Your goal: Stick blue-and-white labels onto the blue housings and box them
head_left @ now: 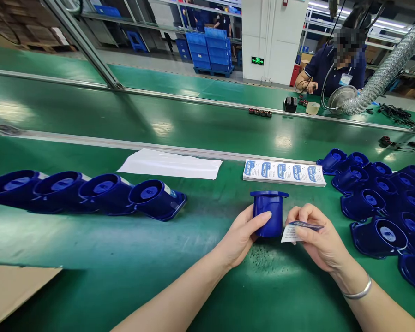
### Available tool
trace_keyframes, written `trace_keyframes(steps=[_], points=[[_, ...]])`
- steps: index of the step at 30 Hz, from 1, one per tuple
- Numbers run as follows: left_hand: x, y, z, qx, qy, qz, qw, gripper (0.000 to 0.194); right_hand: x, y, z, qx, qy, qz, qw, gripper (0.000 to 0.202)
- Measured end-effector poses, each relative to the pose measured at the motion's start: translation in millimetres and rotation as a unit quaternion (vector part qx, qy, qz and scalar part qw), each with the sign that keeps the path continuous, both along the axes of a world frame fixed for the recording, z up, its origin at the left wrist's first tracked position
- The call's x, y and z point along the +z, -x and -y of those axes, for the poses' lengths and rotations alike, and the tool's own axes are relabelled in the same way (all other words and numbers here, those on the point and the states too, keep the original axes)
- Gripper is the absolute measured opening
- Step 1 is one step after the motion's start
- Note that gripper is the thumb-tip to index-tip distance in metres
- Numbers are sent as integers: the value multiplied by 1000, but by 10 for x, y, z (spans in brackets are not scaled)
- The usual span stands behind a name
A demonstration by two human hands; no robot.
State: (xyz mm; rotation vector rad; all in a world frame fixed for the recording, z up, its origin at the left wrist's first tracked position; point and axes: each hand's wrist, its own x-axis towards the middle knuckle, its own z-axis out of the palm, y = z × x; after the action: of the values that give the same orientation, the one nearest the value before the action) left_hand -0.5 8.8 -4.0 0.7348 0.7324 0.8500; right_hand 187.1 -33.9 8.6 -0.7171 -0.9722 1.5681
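My left hand (243,230) is wrapped round a dark blue plastic housing (270,210), a cup shape with a wide flange turned upward. Its thumb presses on the front wall. Close on the right, my right hand (316,235) pinches a sticker label (292,234) with small print, bent over between thumb and fingers. The label's edge is right beside the housing; whether the two touch, I cannot tell. Behind the housing lies a stack of printed label sheets (285,172), blue and white.
A row of blue housings (105,191) stands on the left, labels on some. Many more housings (371,200) crowd the right. White sheets (171,164) lie at the back, cardboard (16,290) at lower left. Across the bench, a co-worker (339,69) sits near a ribbed metal duct (389,67).
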Motion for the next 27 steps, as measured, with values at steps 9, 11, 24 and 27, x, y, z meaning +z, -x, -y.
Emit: trace_keyframes(steps=[9, 11, 24, 27], points=[[-83, -30, -9, 6, -97, -94, 991, 58, -28, 17, -6, -54, 67, 68, 994, 30], [-99, -26, -13, -6, -131, -117, 984, 55, -54, 26, -7, -70, 97, 83, 989, 32], [-111, -21, 40, -39, -89, -88, 991, 58, -31, 77, -8, -78, 169, 65, 980, 37], [-111, -20, 41, -38, -82, -86, 992, 60, -27, 77, -7, -78, 171, 63, 980, 37]])
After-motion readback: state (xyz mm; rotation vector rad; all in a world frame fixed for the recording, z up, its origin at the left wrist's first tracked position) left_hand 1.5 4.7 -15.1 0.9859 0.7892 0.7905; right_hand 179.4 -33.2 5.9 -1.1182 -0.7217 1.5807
